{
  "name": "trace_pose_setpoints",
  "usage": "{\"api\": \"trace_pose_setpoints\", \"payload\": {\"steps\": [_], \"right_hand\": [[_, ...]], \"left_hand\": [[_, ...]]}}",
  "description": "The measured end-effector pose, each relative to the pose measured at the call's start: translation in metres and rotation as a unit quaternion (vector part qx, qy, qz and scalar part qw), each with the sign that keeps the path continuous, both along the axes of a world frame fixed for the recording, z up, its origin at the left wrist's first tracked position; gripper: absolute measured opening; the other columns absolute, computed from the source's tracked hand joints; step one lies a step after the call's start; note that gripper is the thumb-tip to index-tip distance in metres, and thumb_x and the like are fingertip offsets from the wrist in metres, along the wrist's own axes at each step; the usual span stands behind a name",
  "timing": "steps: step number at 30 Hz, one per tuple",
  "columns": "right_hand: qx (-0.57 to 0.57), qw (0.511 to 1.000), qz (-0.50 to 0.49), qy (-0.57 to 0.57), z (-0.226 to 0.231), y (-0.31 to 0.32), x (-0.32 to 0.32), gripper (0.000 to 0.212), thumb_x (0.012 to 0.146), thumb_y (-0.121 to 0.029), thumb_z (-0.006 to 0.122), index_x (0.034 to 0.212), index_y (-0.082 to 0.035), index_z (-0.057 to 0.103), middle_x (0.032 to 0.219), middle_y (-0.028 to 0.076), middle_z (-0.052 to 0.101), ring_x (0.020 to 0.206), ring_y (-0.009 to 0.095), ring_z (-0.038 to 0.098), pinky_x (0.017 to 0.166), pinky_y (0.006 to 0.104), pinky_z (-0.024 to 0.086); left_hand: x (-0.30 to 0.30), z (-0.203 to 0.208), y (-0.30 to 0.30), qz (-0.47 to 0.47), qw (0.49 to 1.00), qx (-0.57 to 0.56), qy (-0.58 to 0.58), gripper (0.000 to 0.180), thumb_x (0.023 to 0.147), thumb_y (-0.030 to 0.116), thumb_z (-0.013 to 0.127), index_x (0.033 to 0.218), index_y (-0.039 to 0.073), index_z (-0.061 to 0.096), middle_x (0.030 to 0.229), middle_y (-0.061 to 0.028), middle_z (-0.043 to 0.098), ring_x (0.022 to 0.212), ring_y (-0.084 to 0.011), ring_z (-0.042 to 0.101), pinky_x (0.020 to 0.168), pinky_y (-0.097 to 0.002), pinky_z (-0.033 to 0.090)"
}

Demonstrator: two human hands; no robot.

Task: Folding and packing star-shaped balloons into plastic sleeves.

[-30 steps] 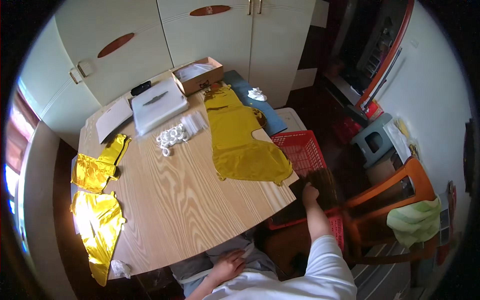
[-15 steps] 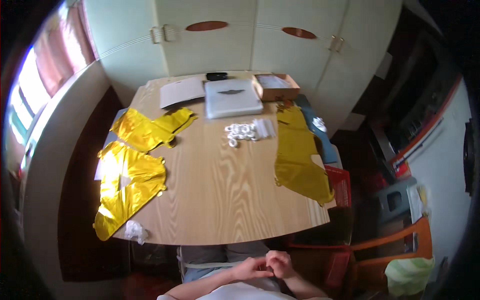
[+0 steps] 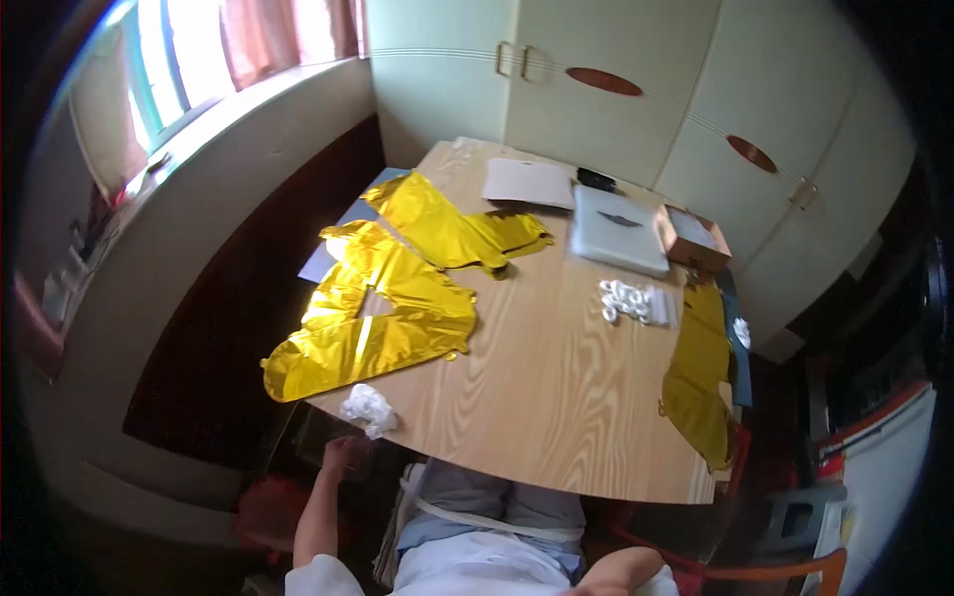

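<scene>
The wooden worktop point(image 3: 556, 387) fills the middle of the view, its near edge curving above the person's lap. On its 9 o'clock side lies the largest gold foil balloon point(image 3: 373, 323), flat and uninflated, its lower tip hanging over the edge. Just beyond it, toward 11 o'clock, a second gold foil balloon point(image 3: 452, 226) lies flat, the two overlapping slightly. A third gold foil piece point(image 3: 701, 372) drapes along the worktop's 3 o'clock edge and hangs off it.

At 12 o'clock sit a closed grey laptop point(image 3: 618, 230), a white sheet of paper point(image 3: 529, 183) to its left, and a small open cardboard box point(image 3: 691, 238) to its right. Near the middle right, a clear bag of small white rings point(image 3: 630, 300) rests between the laptop and the third foil piece.

At the worktop's 7 o'clock corner lies a crumpled white wad point(image 3: 368, 408), just below the big balloon's tip.

The person's left hand point(image 3: 340, 457) is stretched down below that corner, under the worktop's edge and just beneath the white wad, not touching it. Its fingers seem loosely curled in shadow; whether they grip anything cannot be told. The right hand point(image 3: 621, 571) lies at the 6 o'clock rim of the view, at the lap, with only its back showing, so the state of its fingers cannot be told either.
</scene>
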State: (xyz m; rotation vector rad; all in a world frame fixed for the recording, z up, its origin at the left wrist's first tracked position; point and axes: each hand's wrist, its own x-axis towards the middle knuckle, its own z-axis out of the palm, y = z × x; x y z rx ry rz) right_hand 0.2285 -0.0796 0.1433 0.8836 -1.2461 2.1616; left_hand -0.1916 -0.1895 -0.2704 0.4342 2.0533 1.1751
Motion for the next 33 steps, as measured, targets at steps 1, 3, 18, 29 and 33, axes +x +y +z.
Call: {"api": "trace_pose_setpoints", "payload": {"steps": [1,3,18,29,33], "right_hand": [[-0.010,0.999,0.023,0.026,0.009,0.001,-0.007,0.033,0.095,-0.021,0.055,0.113,0.006,0.053,0.112,0.019,0.052,0.093,0.031,0.058,0.080,0.0425,0.049],[-0.020,0.999,0.012,0.023,0.012,-0.001,-0.010,0.028,0.096,-0.018,0.054,0.112,0.005,0.053,0.110,0.019,0.051,0.091,0.032,0.057,0.079,0.0424,0.048],[0.040,0.975,-0.214,-0.037,0.036,0.050,-0.014,0.035,0.093,-0.037,0.057,0.099,-0.003,0.058,0.103,0.012,0.049,0.086,0.023,0.047,0.076,0.0372,0.039],[0.083,0.941,-0.251,0.212,0.096,0.035,0.014,0.019,0.090,-0.031,0.062,0.101,-0.018,0.071,0.116,-0.004,0.062,0.102,0.016,0.057,0.091,0.0390,0.041],[0.281,0.934,0.093,0.198,0.096,0.081,0.019,0.044,0.092,-0.042,0.060,0.125,-0.014,0.060,0.122,0.007,0.061,0.116,0.018,0.055,0.098,0.0396,0.040]], "left_hand": [[-0.022,-0.028,-0.012,-0.064,0.984,-0.121,0.116,0.027,0.089,0.028,0.061,0.095,0.003,0.070,0.079,-0.0045,0.066,0.065,-0.0133,0.059,0.059,-0.0313,0.048],[-0.046,-0.049,-0.031,-0.183,0.857,-0.355,0.326,0.028,0.088,0.028,0.060,0.095,0.003,0.069,0.079,-0.0051,0.066,0.065,-0.0143,0.061,0.059,-0.0309,0.049],[-0.138,0.146,0.011,0.386,0.751,0.163,0.511,0.022,0.089,0.007,0.057,0.110,0.000,0.058,0.109,-0.0148,0.059,0.091,-0.0247,0.059,0.084,-0.0363,0.048],[0.061,0.306,0.207,-0.352,0.740,0.109,0.563,0.061,0.078,0.045,0.071,0.123,0.005,0.057,0.134,-0.0178,0.051,0.128,-0.0344,0.045,0.108,-0.0467,0.034],[0.093,0.296,0.240,-0.398,0.755,0.014,0.521,0.083,0.078,0.060,0.063,0.133,0.001,0.046,0.142,-0.0273,0.039,0.138,-0.0418,0.029,0.113,-0.0541,0.022]]}}
